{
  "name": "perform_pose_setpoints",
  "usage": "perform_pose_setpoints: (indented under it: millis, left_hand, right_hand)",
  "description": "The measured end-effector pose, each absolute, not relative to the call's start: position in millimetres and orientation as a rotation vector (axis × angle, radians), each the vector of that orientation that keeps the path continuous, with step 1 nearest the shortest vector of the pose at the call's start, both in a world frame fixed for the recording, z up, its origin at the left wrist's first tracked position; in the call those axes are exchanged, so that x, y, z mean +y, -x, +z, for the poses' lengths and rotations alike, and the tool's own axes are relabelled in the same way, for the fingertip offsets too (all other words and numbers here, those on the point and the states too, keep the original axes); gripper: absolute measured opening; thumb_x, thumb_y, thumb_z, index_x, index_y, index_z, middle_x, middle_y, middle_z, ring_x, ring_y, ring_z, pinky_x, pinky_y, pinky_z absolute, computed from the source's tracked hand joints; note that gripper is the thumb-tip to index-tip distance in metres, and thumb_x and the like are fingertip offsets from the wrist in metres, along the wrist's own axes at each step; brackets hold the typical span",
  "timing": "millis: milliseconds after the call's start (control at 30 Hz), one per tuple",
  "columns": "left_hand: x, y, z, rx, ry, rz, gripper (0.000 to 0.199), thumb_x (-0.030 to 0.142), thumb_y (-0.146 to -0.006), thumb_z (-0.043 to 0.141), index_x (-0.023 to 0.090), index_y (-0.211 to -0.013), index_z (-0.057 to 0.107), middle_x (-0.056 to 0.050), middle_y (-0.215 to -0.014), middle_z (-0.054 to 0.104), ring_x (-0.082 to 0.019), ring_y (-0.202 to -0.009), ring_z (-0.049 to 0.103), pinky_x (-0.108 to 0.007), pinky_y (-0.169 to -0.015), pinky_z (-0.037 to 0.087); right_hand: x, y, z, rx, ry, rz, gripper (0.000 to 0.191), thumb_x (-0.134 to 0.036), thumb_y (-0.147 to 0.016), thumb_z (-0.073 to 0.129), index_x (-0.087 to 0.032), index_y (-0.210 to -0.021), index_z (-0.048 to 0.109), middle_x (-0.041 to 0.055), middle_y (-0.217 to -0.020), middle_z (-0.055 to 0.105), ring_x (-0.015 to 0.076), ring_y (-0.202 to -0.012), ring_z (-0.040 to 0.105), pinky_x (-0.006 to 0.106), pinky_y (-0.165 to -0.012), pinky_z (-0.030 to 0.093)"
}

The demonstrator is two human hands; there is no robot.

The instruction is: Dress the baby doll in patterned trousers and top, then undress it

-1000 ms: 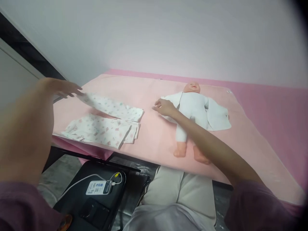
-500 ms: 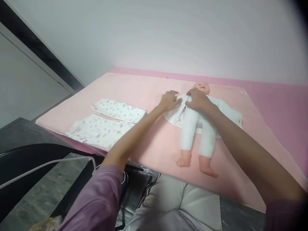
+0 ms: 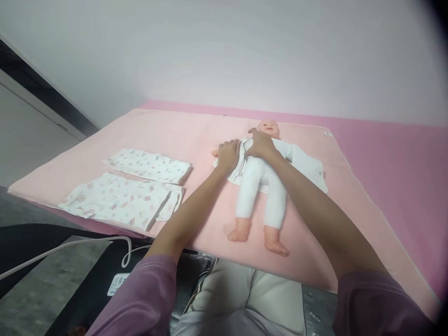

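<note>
A baby doll (image 3: pixel 250 186) with a white cloth body lies face up, its feet towards me. A white baby shirt (image 3: pixel 310 170) is spread beneath it, one sleeve reaching out to the right around the doll's arm. My left hand (image 3: pixel 229 156) is closed on the shirt's left part, beside the doll's torso, with the doll's small hand just showing past it. Across the upper chest, my right hand (image 3: pixel 261 143) grips the doll near its shoulder, thumb and fingers on either side. Cloth under both palms is hidden.
Printed baby trousers (image 3: pixel 150 165) and a printed baby top (image 3: pixel 119 198) lie flat to the left on the peach mat (image 3: pixel 196 126). Pink cloth (image 3: pixel 392 163) shows beyond the mat. A white cable (image 3: pixel 80 241) runs by a black chair at lower left.
The view has turned right, so everything appears further left. My left hand has closed on the shirt beside the doll's arm. My right hand stays over the doll's chest.
</note>
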State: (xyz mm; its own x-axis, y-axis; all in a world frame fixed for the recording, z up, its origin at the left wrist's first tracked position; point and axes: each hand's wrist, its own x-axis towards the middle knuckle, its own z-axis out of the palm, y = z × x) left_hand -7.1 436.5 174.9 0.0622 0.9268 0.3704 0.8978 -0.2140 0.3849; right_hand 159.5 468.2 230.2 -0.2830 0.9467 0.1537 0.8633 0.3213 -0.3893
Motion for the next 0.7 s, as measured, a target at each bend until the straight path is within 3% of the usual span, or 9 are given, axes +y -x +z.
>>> perform_pose_setpoints:
  millis: [200, 433, 700]
  left_hand:
    - [437.2, 14.7, 173.9, 1.884, -2.088, 1.023, 0.053, 0.038, -0.124, 0.024, 0.023, -0.116, 0.074, -0.014, -0.116, 0.083, -0.035, -0.113, 0.073, -0.047, -0.105, 0.048]
    - [444.6, 21.9, 168.4, 1.813, -1.876, 1.091, 0.046, 0.038, -0.123, 0.029, 0.026, -0.11, 0.071, -0.013, -0.109, 0.081, -0.035, -0.108, 0.075, -0.043, -0.097, 0.051]
    - [444.5, 23.0, 167.8, 1.811, -1.943, 1.017, 0.046, 0.032, -0.121, 0.032, 0.026, -0.097, 0.071, -0.013, -0.107, 0.081, -0.036, -0.116, 0.071, -0.048, -0.108, 0.051]
  right_hand:
    - [463.6, -186.4, 219.9, -1.972, 1.443, 0.368, 0.1, -0.026, -0.064, 0.091, -0.017, -0.158, 0.059, 0.0186, -0.139, 0.077, 0.044, -0.129, 0.072, 0.059, -0.112, 0.06]
    - [454.9, -239.0, 232.7, -1.743, 1.317, 0.547, 0.062, -0.029, -0.066, 0.085, -0.022, -0.127, 0.08, 0.0125, -0.139, 0.079, 0.0402, -0.138, 0.07, 0.058, -0.125, 0.054]
    - [453.2, -268.1, 230.8, -1.501, 1.269, 0.753, 0.061, -0.027, -0.061, 0.083, -0.025, -0.122, 0.085, 0.0088, -0.14, 0.08, 0.0373, -0.136, 0.072, 0.057, -0.122, 0.058]
